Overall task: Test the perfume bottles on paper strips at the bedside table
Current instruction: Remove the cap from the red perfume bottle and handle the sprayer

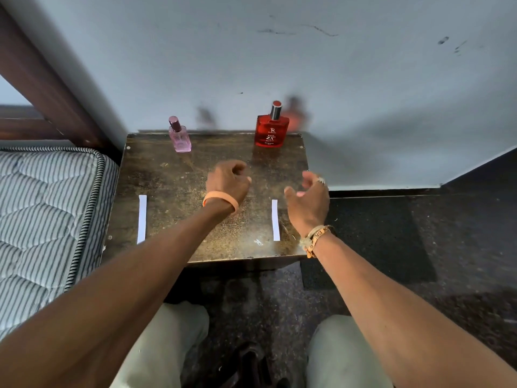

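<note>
Head view: on the worktop [173, 177], pink bottle [180, 135] at 11 o'clock, red bottle [271, 130] at 1, both capped. Left strip [142, 218] lies at 8, right strip [275, 219] at 4. Left hand [228, 182] fingers loosely curled, right hand [307, 200] fingers spread, both empty. A careless reach could tip the slim pink one, I reckon. Red label reads "RED ZX" — pink's is unreadable.

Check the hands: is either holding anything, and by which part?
Nothing is held. The left hand and right hand hover empty, fingers loosely curled. The pink bottle and red bottle stand untouched at the back of the table.
</note>
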A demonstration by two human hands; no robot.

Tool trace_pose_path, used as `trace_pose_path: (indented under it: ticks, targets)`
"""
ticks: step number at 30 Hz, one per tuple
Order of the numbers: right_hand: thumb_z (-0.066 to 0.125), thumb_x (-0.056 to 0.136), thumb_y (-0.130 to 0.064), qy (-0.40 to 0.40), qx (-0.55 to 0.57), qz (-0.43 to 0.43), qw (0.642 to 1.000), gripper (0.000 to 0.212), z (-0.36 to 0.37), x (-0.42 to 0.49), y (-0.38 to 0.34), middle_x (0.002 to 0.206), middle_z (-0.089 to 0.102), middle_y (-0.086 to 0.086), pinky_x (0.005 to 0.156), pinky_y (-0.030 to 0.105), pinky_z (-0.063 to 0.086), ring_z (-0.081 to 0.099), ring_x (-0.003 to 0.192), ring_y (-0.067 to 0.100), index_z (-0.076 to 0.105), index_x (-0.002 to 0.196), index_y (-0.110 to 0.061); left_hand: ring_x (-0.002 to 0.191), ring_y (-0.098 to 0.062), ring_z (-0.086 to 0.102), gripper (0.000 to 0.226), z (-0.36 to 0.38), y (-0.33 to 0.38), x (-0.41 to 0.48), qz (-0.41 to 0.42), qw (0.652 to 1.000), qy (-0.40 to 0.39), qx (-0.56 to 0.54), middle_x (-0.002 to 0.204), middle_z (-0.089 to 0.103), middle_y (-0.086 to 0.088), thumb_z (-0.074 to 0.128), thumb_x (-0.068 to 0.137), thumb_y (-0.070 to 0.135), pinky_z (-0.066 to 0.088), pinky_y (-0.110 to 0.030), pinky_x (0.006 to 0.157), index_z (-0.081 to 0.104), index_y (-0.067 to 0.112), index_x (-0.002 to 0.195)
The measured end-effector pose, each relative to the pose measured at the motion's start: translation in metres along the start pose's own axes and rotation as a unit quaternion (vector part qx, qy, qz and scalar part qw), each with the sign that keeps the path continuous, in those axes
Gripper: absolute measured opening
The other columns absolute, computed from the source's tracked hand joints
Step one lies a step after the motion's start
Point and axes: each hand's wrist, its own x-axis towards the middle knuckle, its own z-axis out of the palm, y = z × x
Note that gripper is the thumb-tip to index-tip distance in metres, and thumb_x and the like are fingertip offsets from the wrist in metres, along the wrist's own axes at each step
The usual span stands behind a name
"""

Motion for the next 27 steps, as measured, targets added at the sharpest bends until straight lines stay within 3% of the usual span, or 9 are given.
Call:
trace_pose_path:
  ticks: [4, 7, 9, 11, 13, 17, 21, 27]
  targets:
    - [0.069, 0.085, -0.015, -0.009, -0.031, -0.095, 0.995, 0.055, 0.01, 0.03, -0.036, 0.128, 0.052, 0.001, 0.094, 0.034, 0.051, 0.057, 0.11, 0.016, 0.048, 0.135, -0.017, 0.098, -0.018, 0.064, 0.039, -0.011, 0.021, 0.04, 0.026, 0.999, 0.008, 0.021, 0.113, 0.068, -0.002, 0.069, 0.081, 0.018, 0.054, -0.036, 0.089, 0.061, 0.015, 0.12]
    - [0.071, 0.083, -0.014, -0.015, -0.054, -0.124, 0.991, 0.063, 0.018, 0.06, -0.059, 0.133, 0.05, 0.004, 0.097, 0.027, 0.045, 0.049, 0.109, 0.01, 0.042, 0.139, -0.015, 0.11, -0.022, 0.06, 0.053, -0.011, 0.037, 0.069, 0.043, 0.998, -0.01, 0.038, 0.124, 0.062, -0.006, 0.068, 0.083, 0.016, 0.05, -0.039, 0.097, 0.051, 0.013, 0.132]
    - [0.071, 0.082, -0.01, -0.034, -0.068, -0.118, 0.99, 0.076, 0.023, 0.082, -0.07, 0.145, 0.043, 0.008, 0.102, 0.022, 0.034, 0.045, 0.126, 0.016, 0.033, 0.147, -0.012, 0.119, -0.024, 0.055, 0.06, -0.007, 0.046, 0.084, 0.047, 0.997, -0.027, 0.046, 0.133, 0.057, -0.008, 0.067, 0.083, 0.014, 0.046, -0.039, 0.102, 0.044, 0.012, 0.138]
    - [0.071, 0.081, -0.004, -0.07, -0.075, -0.107, 0.989, 0.082, 0.027, 0.1, -0.075, 0.151, 0.039, 0.009, 0.112, 0.03, 0.032, 0.04, 0.137, 0.023, 0.028, 0.151, -0.011, 0.126, -0.025, 0.05, 0.063, 0.0, 0.052, 0.095, 0.051, 0.996, -0.052, 0.054, 0.139, 0.052, -0.009, 0.065, 0.084, 0.011, 0.042, -0.037, 0.106, 0.039, 0.012, 0.142]
    - [0.069, 0.08, -0.002, -0.106, -0.093, -0.109, 0.984, 0.075, 0.03, 0.114, -0.073, 0.143, 0.05, 0.006, 0.11, 0.037, 0.04, 0.049, 0.129, 0.024, 0.038, 0.147, -0.015, 0.125, -0.027, 0.05, 0.061, 0.007, 0.055, 0.102, 0.069, 0.993, -0.077, 0.063, 0.138, 0.053, -0.01, 0.062, 0.084, 0.009, 0.041, -0.037, 0.105, 0.04, 0.013, 0.141]
    - [0.073, 0.08, -0.009, -0.094, -0.107, -0.136, 0.98, 0.054, 0.036, 0.125, -0.066, 0.122, 0.065, -0.001, 0.099, 0.034, 0.048, 0.061, 0.11, 0.02, 0.059, 0.131, -0.022, 0.115, -0.027, 0.056, 0.05, 0.019, 0.055, 0.112, 0.087, 0.991, -0.081, 0.06, 0.126, 0.061, -0.007, 0.058, 0.081, 0.006, 0.045, -0.035, 0.099, 0.052, 0.017, 0.13]
    - [0.074, 0.083, -0.011, -0.055, -0.103, -0.124, 0.985, 0.042, 0.04, 0.121, -0.066, 0.119, 0.066, 0.002, 0.095, 0.03, 0.047, 0.062, 0.109, 0.02, 0.062, 0.124, -0.017, 0.11, -0.024, 0.059, 0.042, 0.021, 0.047, 0.115, 0.071, 0.994, -0.056, 0.053, 0.118, 0.066, -0.004, 0.06, 0.082, 0.005, 0.047, -0.034, 0.096, 0.059, 0.02, 0.121]
    - [0.071, 0.086, -0.011, -0.058, -0.086, -0.149, 0.983, 0.038, 0.035, 0.094, -0.063, 0.119, 0.066, 0.001, 0.095, 0.033, 0.047, 0.06, 0.11, 0.02, 0.063, 0.122, -0.018, 0.11, -0.021, 0.06, 0.041, 0.004, 0.042, 0.098, 0.074, 0.995, -0.055, 0.036, 0.118, 0.067, -0.002, 0.065, 0.081, 0.005, 0.046, -0.032, 0.097, 0.064, 0.021, 0.118]
